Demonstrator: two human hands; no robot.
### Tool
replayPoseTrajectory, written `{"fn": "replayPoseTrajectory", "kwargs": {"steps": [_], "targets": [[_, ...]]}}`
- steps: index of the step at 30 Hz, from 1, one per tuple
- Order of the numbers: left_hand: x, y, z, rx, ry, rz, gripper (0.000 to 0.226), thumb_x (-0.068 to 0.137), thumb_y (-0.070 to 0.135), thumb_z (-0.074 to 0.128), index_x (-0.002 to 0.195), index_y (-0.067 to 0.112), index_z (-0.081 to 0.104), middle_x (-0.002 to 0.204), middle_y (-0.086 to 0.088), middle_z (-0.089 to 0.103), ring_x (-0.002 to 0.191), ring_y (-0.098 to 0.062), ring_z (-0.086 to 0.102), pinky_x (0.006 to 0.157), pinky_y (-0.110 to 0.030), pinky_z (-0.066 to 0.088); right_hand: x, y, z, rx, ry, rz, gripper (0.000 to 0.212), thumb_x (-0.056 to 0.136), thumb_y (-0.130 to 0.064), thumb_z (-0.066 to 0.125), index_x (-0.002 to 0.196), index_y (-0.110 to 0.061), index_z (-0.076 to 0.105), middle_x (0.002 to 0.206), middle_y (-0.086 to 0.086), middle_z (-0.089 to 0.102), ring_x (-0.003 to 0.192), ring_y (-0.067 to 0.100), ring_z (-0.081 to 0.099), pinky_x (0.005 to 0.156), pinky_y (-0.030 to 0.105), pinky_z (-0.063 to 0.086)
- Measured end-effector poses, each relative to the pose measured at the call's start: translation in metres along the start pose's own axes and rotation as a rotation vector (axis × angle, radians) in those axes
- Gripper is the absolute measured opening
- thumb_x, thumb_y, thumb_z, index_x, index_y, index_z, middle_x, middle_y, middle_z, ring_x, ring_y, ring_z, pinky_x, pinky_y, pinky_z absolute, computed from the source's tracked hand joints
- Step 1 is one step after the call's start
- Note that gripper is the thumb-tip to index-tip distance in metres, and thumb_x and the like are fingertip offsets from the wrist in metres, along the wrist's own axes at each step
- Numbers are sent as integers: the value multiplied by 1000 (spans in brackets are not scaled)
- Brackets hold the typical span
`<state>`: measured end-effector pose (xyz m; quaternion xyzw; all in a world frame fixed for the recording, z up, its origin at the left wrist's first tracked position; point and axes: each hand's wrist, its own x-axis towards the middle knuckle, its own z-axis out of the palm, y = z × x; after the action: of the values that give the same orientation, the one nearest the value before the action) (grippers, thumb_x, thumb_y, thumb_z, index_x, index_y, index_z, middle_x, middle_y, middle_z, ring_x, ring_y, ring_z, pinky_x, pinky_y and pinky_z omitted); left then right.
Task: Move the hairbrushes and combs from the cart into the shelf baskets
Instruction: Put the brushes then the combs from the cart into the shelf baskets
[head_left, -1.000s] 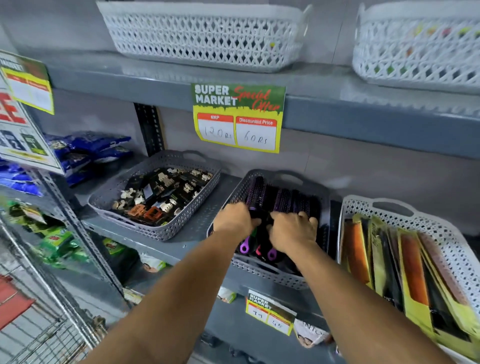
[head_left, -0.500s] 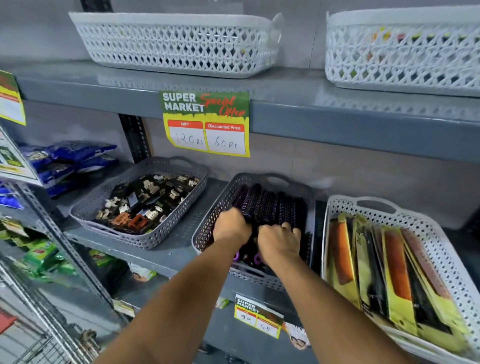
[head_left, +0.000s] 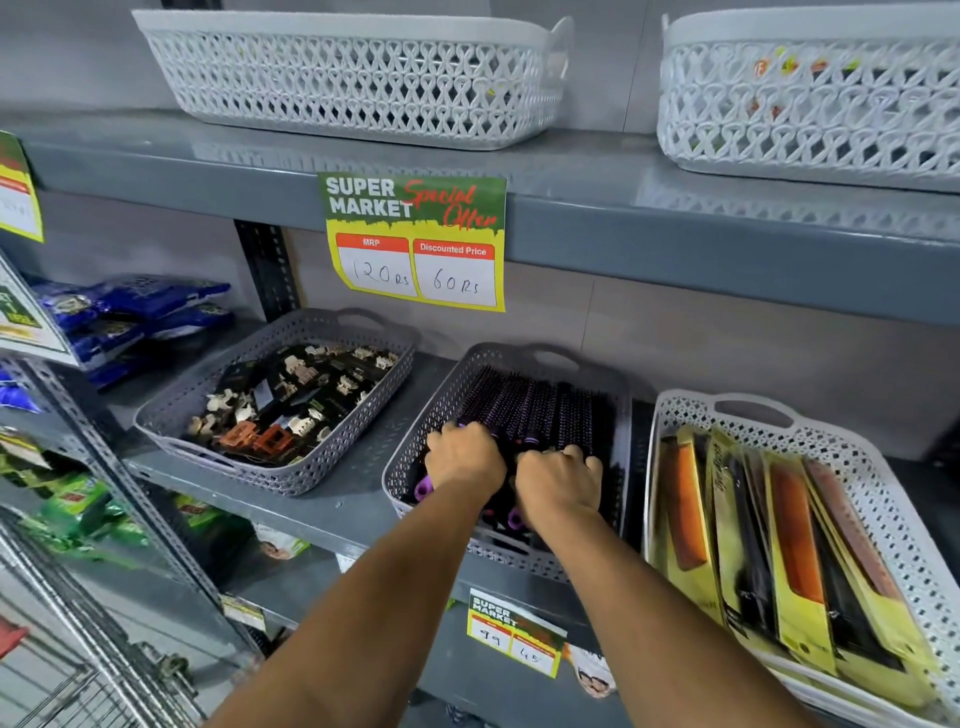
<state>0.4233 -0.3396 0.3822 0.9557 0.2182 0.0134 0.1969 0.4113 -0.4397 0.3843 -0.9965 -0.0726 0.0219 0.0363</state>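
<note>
A grey perforated basket (head_left: 415, 447) on the middle shelf holds several black round hairbrushes (head_left: 540, 410) with purple bristles and purple handle ends. Both hands rest inside it, on the handle end of the brushes. My left hand (head_left: 465, 460) has its fingers curled over the brushes at the basket's left side. My right hand (head_left: 558, 480) is curled over the brushes just right of it, the two hands almost touching. To the right, a white basket (head_left: 878, 499) holds several combs (head_left: 789, 540) in yellow packets.
A grey basket (head_left: 171, 410) of hair clips stands to the left. Two white baskets (head_left: 353, 78) sit on the shelf above, with price tags (head_left: 415, 241) on the shelf edges. A wire cart (head_left: 67, 670) shows at the bottom left. Blue packets lie at the far left.
The view has swung left and tilted up a little. Both hands have stayed on the hairbrushes in the grey basket, with the right hand's fingers curling in tighter.
</note>
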Motion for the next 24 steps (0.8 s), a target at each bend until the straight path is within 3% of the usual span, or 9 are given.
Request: {"fn": "replayPoseTrajectory", "kwargs": {"steps": [9,13,18,24], "targets": [[-8,-5,-12,-92,2,65,26,91,15,55,113,4,64,132,-18,48,111,-39,57,93,-46,47,-2,4,-6,-75,-58,-51,30,88,-15,49,113,-24,62,120,4,65,118,28,44,90,41,31],[-16,-25,-38,-2,144,168,27,87,11,53,110,4,66,121,-19,54,109,-41,55,90,-48,48,-5,3,-19,-79,27,-90,39,88,-14,47,123,-28,57,124,3,63,119,28,48,90,42,35],[-34,-82,-79,230,391,314,31,87,22,53,113,7,60,111,-16,56,107,-38,50,85,-46,44,-7,-25,-38,50,224,-211,42,91,-23,46,132,-28,50,131,3,55,119,29,47,94,43,36],[-69,-170,-123,348,525,129,51,92,25,45,140,7,43,143,-19,43,135,-40,30,108,-48,27,-25,-99,-49,101,344,-448,43,92,-24,45,134,-26,48,141,2,48,130,25,39,103,44,31]]}}
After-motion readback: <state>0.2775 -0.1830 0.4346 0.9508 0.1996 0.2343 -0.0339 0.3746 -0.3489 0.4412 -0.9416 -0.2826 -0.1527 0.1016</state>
